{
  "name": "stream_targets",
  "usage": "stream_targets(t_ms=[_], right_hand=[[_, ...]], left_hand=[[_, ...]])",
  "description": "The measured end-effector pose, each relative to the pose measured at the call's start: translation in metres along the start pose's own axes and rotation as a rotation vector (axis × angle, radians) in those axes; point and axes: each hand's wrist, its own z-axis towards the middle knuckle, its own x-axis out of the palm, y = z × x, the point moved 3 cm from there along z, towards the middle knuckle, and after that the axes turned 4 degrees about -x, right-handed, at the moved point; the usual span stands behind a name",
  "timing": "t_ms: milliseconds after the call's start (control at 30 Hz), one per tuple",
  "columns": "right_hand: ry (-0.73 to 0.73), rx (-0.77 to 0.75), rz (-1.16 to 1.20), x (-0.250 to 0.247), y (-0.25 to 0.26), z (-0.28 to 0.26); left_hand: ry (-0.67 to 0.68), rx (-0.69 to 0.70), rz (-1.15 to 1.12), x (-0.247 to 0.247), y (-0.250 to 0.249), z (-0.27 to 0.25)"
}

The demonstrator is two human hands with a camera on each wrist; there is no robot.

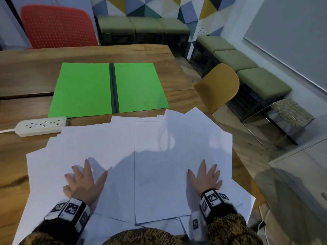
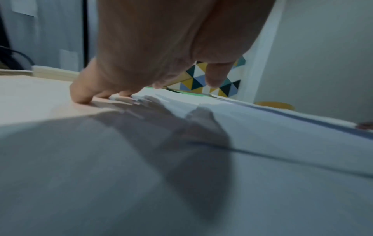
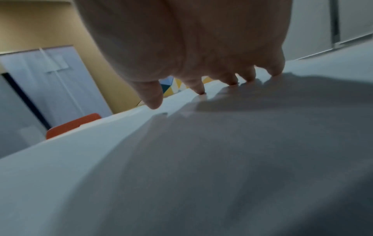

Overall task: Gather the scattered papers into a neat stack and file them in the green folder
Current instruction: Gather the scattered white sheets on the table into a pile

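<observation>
Several white papers (image 1: 150, 147) lie scattered and overlapping across the near half of the wooden table (image 1: 26, 68). Behind them the green folder (image 1: 108, 88) lies open and flat, its dark spine in the middle. My left hand (image 1: 83, 181) rests flat on the left sheets with fingers spread. My right hand (image 1: 205, 177) lies flat on the right sheets, fingers spread too. In the left wrist view the fingertips (image 2: 80, 97) press on paper (image 2: 262, 159). The right wrist view shows fingertips (image 3: 198, 91) touching the paper (image 3: 181, 159).
A white power strip (image 1: 40, 125) lies left of the papers, near the folder's front corner. A red chair (image 1: 58, 26) stands behind the table, a yellow chair (image 1: 219, 85) at its right side. Green stools (image 1: 263, 82) line the walls.
</observation>
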Motion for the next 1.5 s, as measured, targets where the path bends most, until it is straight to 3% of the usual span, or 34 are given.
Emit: stream_targets(t_ms=[100, 233, 300, 367, 467, 567, 633, 767, 867, 1067, 1167, 1300, 1367, 1500], right_hand=[[0.079, -0.111, -0.055, 0.015, 0.021, -0.012], [0.145, -0.294, -0.058, 0.026, 0.053, -0.034], [0.067, -0.269, 0.013, 0.013, 0.050, -0.029], [-0.011, -0.136, 0.062, -0.002, 0.035, -0.016], [0.061, -0.004, 0.055, -0.003, 0.018, -0.004], [0.111, -0.125, -0.002, 0.006, 0.034, -0.015], [0.066, -0.216, 0.003, 0.005, 0.044, -0.022], [-0.093, -0.125, 0.068, -0.019, 0.030, -0.013], [-0.102, -0.137, 0.058, -0.024, 0.012, -0.002], [0.125, -0.314, 0.185, -0.016, 0.015, 0.003], [0.094, -0.329, 0.403, -0.027, 0.006, 0.005], [0.006, -0.198, 0.713, -0.038, -0.006, 0.010], [0.103, -0.189, 0.704, -0.022, -0.002, 0.007], [0.459, -0.243, 0.807, 0.001, 0.021, -0.014]], left_hand=[[0.077, 0.117, 0.064, 0.017, -0.014, -0.009], [0.099, 0.261, -0.050, 0.021, -0.029, -0.021], [0.058, 0.234, -0.182, 0.010, -0.023, -0.015], [0.033, 0.116, -0.342, -0.004, -0.016, -0.008], [0.021, 0.048, -0.465, -0.012, -0.016, -0.006], [0.053, 0.069, -0.524, -0.006, -0.026, -0.011], [0.102, 0.079, -0.577, 0.001, -0.029, -0.015], [0.136, 0.073, -0.556, 0.006, -0.021, -0.012], [0.128, 0.118, -0.584, 0.005, -0.018, -0.013], [0.085, 0.213, -0.718, 0.011, -0.034, -0.030], [-0.012, 0.168, -0.724, 0.010, -0.031, -0.028], [-0.058, 0.109, -0.706, 0.012, -0.022, -0.027], [-0.005, 0.083, -0.677, 0.018, -0.019, -0.026], [0.127, 0.162, -0.622, 0.020, -0.023, -0.023]])
